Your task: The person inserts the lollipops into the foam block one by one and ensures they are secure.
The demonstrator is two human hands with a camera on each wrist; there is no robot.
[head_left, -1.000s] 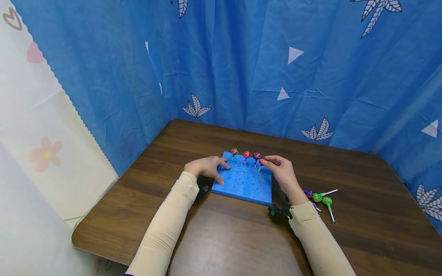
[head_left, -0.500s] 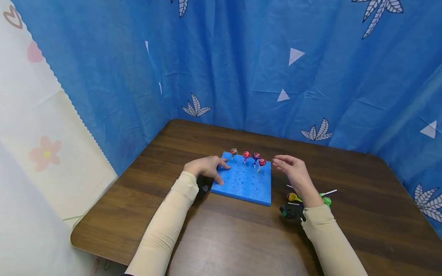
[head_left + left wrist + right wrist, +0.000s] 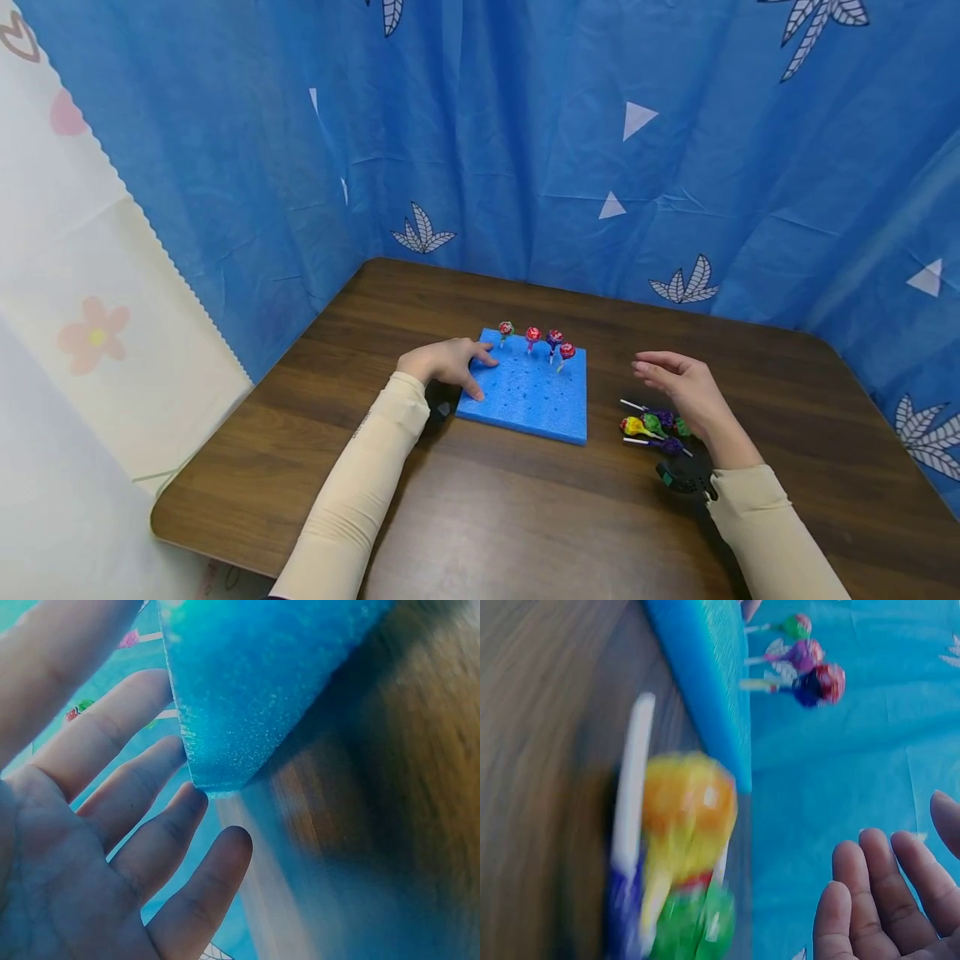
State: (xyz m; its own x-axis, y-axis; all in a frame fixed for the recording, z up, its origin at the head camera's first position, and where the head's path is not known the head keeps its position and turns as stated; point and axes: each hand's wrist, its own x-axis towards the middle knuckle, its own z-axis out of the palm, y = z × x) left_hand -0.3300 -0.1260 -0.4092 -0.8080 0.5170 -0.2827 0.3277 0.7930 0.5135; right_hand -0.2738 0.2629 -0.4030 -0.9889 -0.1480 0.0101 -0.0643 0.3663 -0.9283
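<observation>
My left hand rests at the left edge of a blue foam board, fingers spread; the left wrist view shows fingertips touching the foam's edge. Four upright lollipops would be several: along the board's back stand a green-and-red one, a red-and-pink one, a purple one and a red one. My right hand hovers right of the board, holding nothing, above and behind a loose pile of wrapped lollipops. In that pile lie a yellow lollipop, a green lollipop and a purple lollipop.
The board has several small holes in its top. Everything lies on a dark brown wooden table. A blue curtain hangs behind the table, and a pale flowered cloth hangs at the left.
My right hand has let go of the red lollipop, which stays standing in the board. It has moved right, over towards the pile. The left hand has stayed in place.
</observation>
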